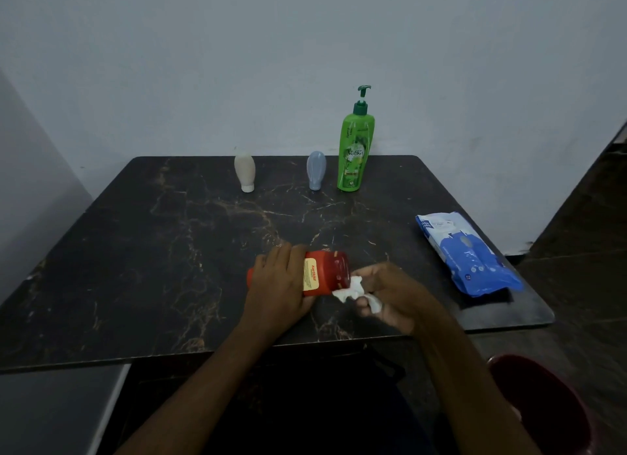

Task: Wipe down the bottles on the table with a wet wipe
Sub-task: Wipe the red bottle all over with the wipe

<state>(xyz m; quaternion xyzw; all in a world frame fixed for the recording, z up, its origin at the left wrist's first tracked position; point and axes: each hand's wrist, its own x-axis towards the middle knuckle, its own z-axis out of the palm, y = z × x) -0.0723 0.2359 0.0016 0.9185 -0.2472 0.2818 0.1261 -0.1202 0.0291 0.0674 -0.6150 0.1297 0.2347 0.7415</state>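
Dark marbled table point(135, 251) fills the view. Left hand point(278, 285) grips the red bottle point(325, 273) sideways, long axis left-right, base toward the right hand point(393, 295), which pinches a wipe point(353, 290) against it. Three bottles wait behind.

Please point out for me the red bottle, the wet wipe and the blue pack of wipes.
red bottle point(327, 274): head view, on its red body beside the label.
wet wipe point(353, 288): head view, on the crumpled white part.
blue pack of wipes point(470, 252): head view, on its top face.
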